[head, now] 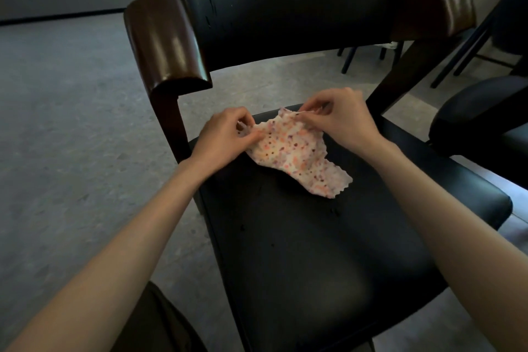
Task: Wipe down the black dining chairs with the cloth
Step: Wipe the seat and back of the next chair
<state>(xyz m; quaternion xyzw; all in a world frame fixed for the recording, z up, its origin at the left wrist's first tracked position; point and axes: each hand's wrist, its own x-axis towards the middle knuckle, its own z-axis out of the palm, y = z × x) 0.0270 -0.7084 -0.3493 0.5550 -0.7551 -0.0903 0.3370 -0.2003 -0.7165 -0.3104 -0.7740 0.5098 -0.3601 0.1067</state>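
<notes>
A black dining chair [328,251] with a padded seat, a black backrest and brown wooden armrests fills the middle of the view. A small white cloth [294,156] with orange and purple spots lies spread over the far part of the seat. My left hand [225,137] pinches the cloth's left corner with thumb and fingers. My right hand [340,117] pinches its upper right edge. The cloth's lower right corner rests flat on the seat, and small dark specks dot the seat in front of it.
A second black padded seat [485,123] stands close on the right. Dark chair legs [457,57] show behind it. Grey speckled floor [71,137] stretches to the left and a pale wall runs along the back. A dark trouser leg [160,328] sits at the bottom edge.
</notes>
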